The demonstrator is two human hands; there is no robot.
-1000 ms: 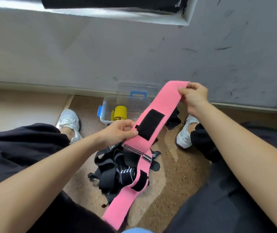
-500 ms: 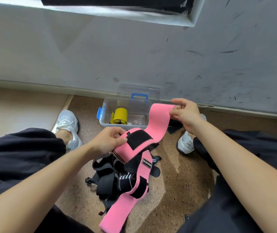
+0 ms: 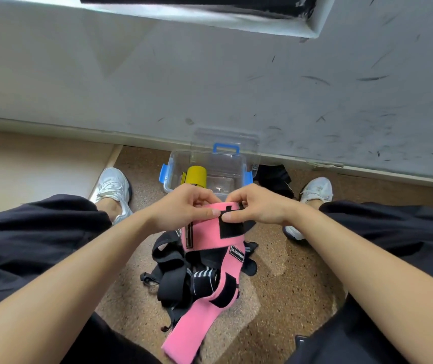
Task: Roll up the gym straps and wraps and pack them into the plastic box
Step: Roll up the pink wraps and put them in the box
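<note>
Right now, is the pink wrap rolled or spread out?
Mostly spread out. The pink wrap is folded only at its top end, pinched by the left hand and right hand; the rest trails over the black straps.

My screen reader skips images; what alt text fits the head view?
The left hand and right hand pinch the top end of a pink wrap above a pile of black straps on the floor. Beyond them, an open plastic box holds a yellow roll.
</note>
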